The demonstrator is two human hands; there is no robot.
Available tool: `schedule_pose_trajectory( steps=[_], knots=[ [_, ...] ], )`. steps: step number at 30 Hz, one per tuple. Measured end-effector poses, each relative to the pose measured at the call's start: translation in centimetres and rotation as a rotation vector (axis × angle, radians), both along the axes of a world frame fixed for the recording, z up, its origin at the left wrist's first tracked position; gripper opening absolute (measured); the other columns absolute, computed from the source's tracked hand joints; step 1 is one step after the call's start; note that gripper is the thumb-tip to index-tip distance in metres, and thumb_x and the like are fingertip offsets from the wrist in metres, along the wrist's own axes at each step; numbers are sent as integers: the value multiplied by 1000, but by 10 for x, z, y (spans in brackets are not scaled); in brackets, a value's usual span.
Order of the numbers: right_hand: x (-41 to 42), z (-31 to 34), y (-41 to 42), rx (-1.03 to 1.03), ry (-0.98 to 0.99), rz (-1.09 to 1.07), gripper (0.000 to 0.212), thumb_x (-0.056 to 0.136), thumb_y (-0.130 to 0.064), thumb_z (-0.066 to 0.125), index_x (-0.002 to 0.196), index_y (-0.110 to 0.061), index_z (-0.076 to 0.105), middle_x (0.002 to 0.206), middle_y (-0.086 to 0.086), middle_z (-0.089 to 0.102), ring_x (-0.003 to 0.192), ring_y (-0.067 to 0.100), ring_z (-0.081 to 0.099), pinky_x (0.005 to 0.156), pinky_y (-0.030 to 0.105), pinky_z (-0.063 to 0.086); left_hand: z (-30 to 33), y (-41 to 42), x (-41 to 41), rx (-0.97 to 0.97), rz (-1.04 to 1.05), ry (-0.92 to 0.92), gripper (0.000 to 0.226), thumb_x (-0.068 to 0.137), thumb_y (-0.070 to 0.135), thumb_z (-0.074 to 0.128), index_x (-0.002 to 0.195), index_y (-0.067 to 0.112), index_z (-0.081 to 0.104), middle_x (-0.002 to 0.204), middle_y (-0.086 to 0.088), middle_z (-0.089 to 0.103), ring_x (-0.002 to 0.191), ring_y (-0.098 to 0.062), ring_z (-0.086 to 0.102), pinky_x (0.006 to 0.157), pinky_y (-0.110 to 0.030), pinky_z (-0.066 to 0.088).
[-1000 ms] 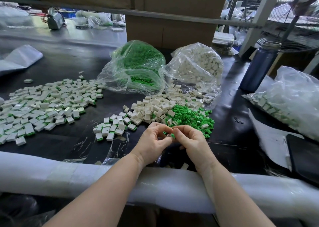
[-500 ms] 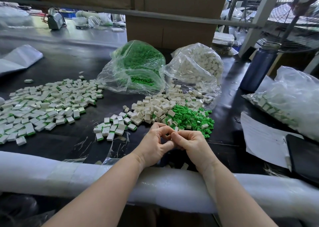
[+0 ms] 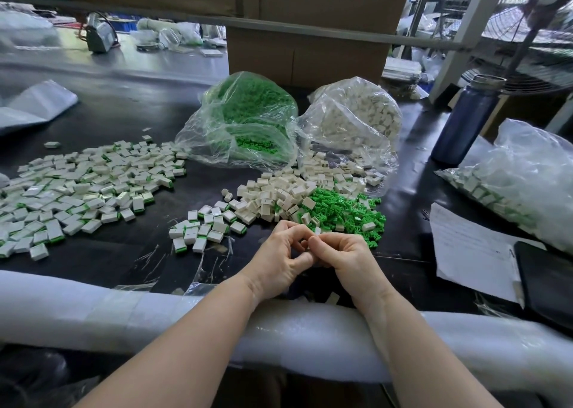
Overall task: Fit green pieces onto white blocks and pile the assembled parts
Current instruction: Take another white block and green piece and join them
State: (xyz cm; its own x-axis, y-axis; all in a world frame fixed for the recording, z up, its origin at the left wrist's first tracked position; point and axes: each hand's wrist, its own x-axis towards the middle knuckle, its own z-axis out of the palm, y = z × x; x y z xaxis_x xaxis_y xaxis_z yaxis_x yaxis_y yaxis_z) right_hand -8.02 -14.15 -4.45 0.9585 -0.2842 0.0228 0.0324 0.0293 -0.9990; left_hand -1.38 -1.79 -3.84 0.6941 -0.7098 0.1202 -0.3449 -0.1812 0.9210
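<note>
table top (image 3: 130,119): black, glossy, with pale glare toward 11 o'clock
loose green pieces (image 3: 344,212): bright green, heaped at 1 o'clock from the hands
loose white blocks (image 3: 279,195): off-white to cream
assembled parts, large spread (image 3: 83,184): white tops with a green band along one edge, at 9 o'clock
assembled parts, small cluster (image 3: 201,229): white with green edge
left bag (image 3: 248,119): clear plastic, its fill green
right bag (image 3: 356,113): clear plastic, its fill cream-white
bottle (image 3: 465,119): dark navy blue, grey metal cap, at 2 o'clock
paper sheet (image 3: 468,249): white, faint grey lines
edge padding (image 3: 93,308): white foam, translucent tape bands
cartons (image 3: 307,54): brown cardboard at 12 o'clock
</note>
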Motion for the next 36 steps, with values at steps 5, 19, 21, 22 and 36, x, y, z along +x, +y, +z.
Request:
schedule_pose_trajectory(
  steps=[5,19,21,22,36],
  knots=[
    [-1,1,0,13,17,22,16,86,-10,61,78,-6,73,72,13,67,69,20,62,66,27,53,2,1,-2,2,-20,9,22,85,1,59,79,22,56,105,-6,43,78,-10,47,72,-12,42],
    [-3,5,3,-43,-19,7,20,78,-29,64,67,-16,74,62,3,67,60,11,61,58,23,51,1,1,0,-14,-2,-8,10,86,3,60,89,13,59,104,-5,45,81,-11,50,74,-10,43],
    [-3,6,4,-55,-52,-17,20,82,-27,62,68,-16,72,57,-3,65,54,4,60,53,15,47,0,1,1,-40,33,11,6,86,9,63,89,14,61,105,-3,46,83,-14,54,75,-13,45],
    [-2,5,4,-50,-68,-46,19,86,-20,61,72,-14,71,55,-5,65,52,2,60,52,13,46,-1,1,2,-40,53,10,7,85,10,64,88,15,61,105,-3,46,83,-14,54,75,-13,46],
    [1,0,-1,-272,0,-182,16,82,-4,67,71,-16,64,70,5,65,64,13,59,62,26,51,-4,-1,3,19,110,-13,10,84,11,66,89,2,66,104,2,46,73,-9,50,69,-9,44]
  ],
)
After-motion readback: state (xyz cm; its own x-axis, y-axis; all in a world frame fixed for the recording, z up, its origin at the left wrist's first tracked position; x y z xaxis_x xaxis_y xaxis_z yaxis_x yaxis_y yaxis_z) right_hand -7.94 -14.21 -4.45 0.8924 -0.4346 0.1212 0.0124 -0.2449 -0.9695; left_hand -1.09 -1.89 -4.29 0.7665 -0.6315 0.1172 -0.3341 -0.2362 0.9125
